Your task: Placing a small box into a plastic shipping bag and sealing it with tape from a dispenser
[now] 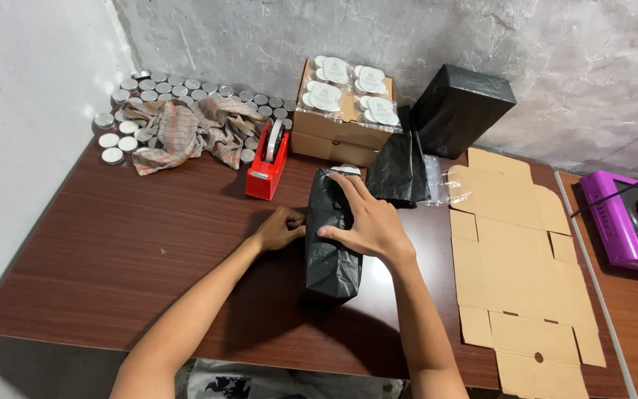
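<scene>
Two hands on one black-wrapped package (331, 247) lying mid-tabletop (149, 244). Right hand (367, 222) lies open and flat on top, fingers spread toward the far end. Left hand (280, 227) curled loosely, touching the package's left edge. Red tape dispenser (268, 164) just behind, checked cloth (186, 129) over small round tins (116, 140) far left. Flat cardboard blank (522, 266) lies right; open box of white-lidded jars (345, 100) and another black parcel (463, 107) by the wall.

Bare table (134, 251) lies open left; tape dispenser (266, 164) and flat cardboard (518, 258) crowd elsewhere
</scene>
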